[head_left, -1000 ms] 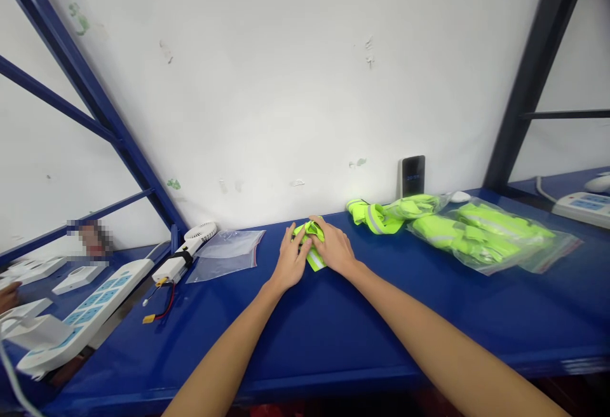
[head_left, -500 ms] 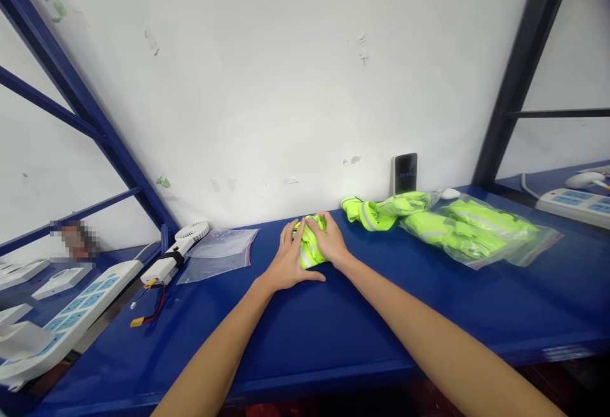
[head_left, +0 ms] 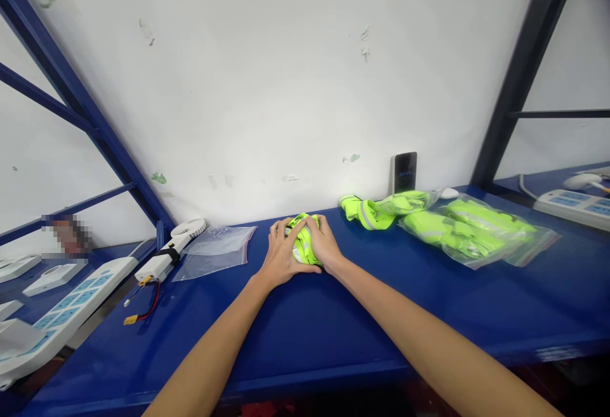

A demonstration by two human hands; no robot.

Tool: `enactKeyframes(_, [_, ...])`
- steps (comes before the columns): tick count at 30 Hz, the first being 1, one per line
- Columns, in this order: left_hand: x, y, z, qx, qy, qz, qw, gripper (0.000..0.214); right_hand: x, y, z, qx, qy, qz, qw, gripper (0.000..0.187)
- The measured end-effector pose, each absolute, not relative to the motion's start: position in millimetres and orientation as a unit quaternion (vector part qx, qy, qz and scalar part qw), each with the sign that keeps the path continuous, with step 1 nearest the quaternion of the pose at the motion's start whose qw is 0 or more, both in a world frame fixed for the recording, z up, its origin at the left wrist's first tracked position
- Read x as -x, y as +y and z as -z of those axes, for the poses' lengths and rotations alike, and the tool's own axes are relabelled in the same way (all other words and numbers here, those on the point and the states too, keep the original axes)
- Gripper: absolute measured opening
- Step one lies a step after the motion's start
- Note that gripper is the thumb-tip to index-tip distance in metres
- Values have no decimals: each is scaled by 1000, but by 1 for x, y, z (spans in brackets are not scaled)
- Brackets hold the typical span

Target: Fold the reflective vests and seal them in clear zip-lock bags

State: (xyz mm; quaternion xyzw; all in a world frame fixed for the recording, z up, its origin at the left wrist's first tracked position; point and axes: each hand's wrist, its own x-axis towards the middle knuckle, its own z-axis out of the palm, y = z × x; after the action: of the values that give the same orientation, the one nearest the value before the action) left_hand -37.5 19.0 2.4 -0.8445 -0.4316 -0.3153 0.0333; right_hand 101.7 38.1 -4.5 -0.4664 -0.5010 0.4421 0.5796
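Observation:
Both my hands press together on a small folded neon-yellow reflective vest (head_left: 301, 243) on the blue shelf (head_left: 333, 315). My left hand (head_left: 280, 257) cups its left side with fingers curled over the top. On the right side, my right hand (head_left: 325, 246) wraps it the same way. An empty clear zip bag (head_left: 216, 249) with a red seal lies flat just left of my hands.
A loose neon vest (head_left: 376, 210) and bagged vests (head_left: 471, 229) lie at the right, with a dark phone (head_left: 405, 172) leaning on the wall behind. At the left are a white handheld fan (head_left: 164, 253), a red-wired connector (head_left: 138, 311) and white power strips (head_left: 61, 306).
My hands have closed in tighter on the vest, squeezing it into a smaller bundle. The view has shifted slightly.

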Motion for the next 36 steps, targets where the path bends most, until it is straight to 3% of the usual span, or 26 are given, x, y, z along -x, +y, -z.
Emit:
enactKeyframes(5, [34,19,-2,848,-429,309,20,105,-97,34,-7,428,-337,-591,595,21])
enactKeyframes(9, [37,16,-8,854,-423,302,13,83,-104,35,-15,373,-300,-698,532,14])
enactKeyframes(14, [43,12,-15,832,-387,389,-78,65,-114,44,-9,377,-428,-588,574,26])
enactKeyframes(18, [38,17,-8,731,-359,478,-328,48,-119,49,-6,361,-529,-473,605,32])
enactKeyframes(22, [31,21,-4,511,-311,584,-549,45,-121,45,-14,259,-599,-502,567,33])
enactKeyframes(28, [29,15,-11,333,-255,619,-664,46,-121,38,-19,191,-584,-570,545,47])
enactKeyframes(33, [25,11,-10,273,-245,615,-698,54,-109,29,-16,194,-606,-535,556,60])
enactKeyframes(36, [24,12,-8,258,-246,616,-702,52,-101,24,-10,208,-622,-499,567,58])
